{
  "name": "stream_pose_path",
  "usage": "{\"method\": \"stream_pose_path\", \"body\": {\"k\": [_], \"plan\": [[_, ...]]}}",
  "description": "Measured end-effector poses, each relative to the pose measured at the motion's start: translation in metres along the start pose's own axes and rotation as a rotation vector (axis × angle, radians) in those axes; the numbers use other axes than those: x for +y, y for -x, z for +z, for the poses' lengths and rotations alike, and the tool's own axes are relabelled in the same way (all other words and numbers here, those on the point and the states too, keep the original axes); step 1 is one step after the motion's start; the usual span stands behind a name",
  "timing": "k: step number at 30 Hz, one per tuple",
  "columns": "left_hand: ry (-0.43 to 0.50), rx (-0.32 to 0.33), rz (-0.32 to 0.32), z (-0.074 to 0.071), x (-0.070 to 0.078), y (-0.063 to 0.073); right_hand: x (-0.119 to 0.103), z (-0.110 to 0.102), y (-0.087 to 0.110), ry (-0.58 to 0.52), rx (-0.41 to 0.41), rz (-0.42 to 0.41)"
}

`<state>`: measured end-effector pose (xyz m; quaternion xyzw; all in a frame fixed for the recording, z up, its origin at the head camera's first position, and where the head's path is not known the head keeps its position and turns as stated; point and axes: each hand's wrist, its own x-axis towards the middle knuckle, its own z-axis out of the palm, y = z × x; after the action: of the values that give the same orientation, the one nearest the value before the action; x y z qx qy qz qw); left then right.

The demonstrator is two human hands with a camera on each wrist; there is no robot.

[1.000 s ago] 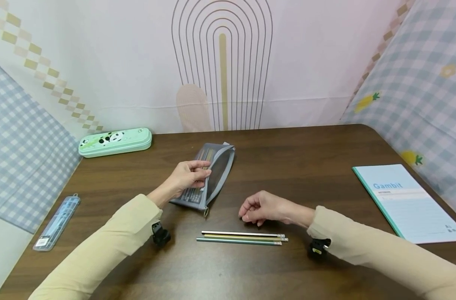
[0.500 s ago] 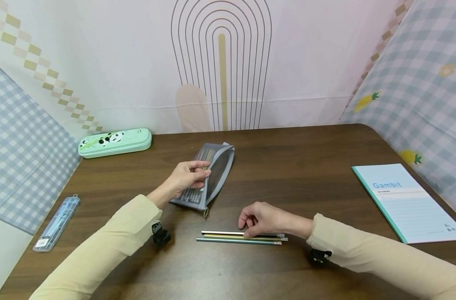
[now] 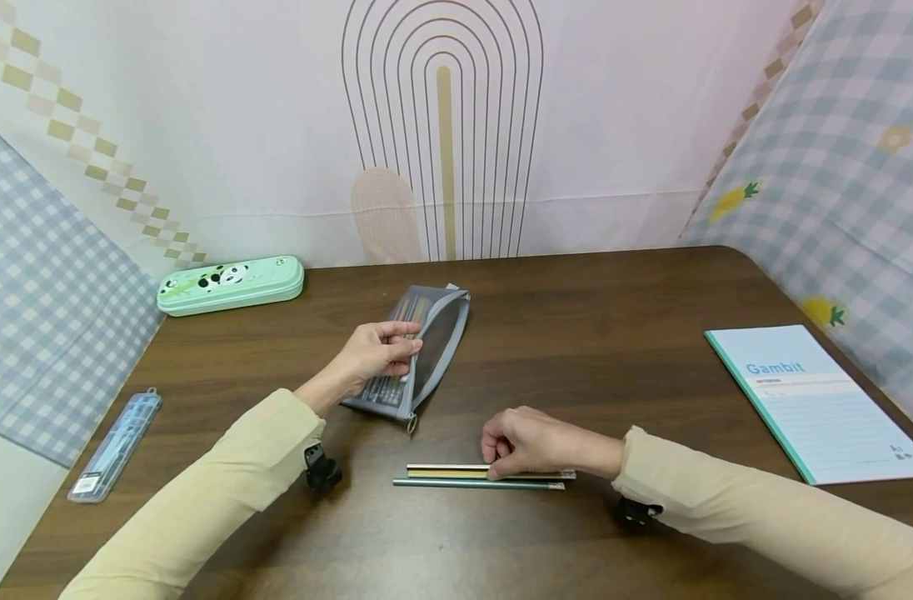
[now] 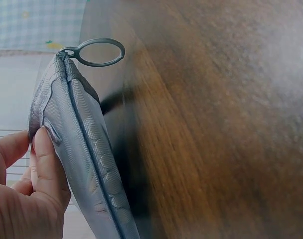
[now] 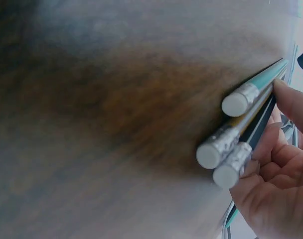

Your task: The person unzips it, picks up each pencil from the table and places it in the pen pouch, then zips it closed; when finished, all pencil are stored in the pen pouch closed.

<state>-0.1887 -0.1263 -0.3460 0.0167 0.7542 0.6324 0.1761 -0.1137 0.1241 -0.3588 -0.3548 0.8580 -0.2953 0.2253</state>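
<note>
My left hand (image 3: 380, 350) pinches the upper edge of a grey mesh zip pouch (image 3: 434, 302) and holds its mouth open. Striped shapes show through the mesh. In the left wrist view, a ring-shaped zipper pull (image 4: 99, 52) hangs at the pouch's corner. Lower on the table, my right hand (image 3: 535, 442) pinches a black pencil (image 5: 259, 120) and a yellow pencil (image 3: 445, 474), which lie together. A green pencil (image 3: 456, 482) lies just in front of them, close to the thumb. White erasers cap all three at the right end; the hand covers part of the pencils.
A mint panda pencil case (image 3: 231, 285) rests at the back left. A slim clear-blue plastic box (image 3: 115, 450) lies near the left table edge, and a notebook (image 3: 824, 408) lies on the right. Patterned cloth (image 3: 614, 125) hangs behind the brown table (image 3: 599, 317).
My right hand has come down toward the near side onto the pencils and gripped the black and yellow ones, drawing them together. The left hand and pouch have stayed put.
</note>
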Motion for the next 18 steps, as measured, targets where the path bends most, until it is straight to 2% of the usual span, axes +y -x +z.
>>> {"method": "stream_pose_path", "body": {"k": [5, 9, 12, 15, 18], "plan": [[0.001, 0.001, -0.011, 0.0, -0.001, 0.0, 0.003, -0.001, 0.0, -0.03, -0.003, -0.031], [-0.003, -0.002, -0.022, 0.001, -0.001, 0.001, 0.008, -0.007, 0.0, -0.144, 0.006, -0.081], [-0.01, -0.005, -0.019, 0.0, -0.001, 0.001, 0.009, -0.017, -0.001, -0.249, 0.06, -0.089], [-0.015, -0.004, -0.012, 0.0, 0.0, 0.001, 0.008, -0.027, -0.005, -0.37, 0.148, -0.031], [-0.013, -0.003, -0.009, 0.0, 0.0, 0.001, 0.007, -0.035, -0.014, -0.515, 0.231, 0.075]]}}
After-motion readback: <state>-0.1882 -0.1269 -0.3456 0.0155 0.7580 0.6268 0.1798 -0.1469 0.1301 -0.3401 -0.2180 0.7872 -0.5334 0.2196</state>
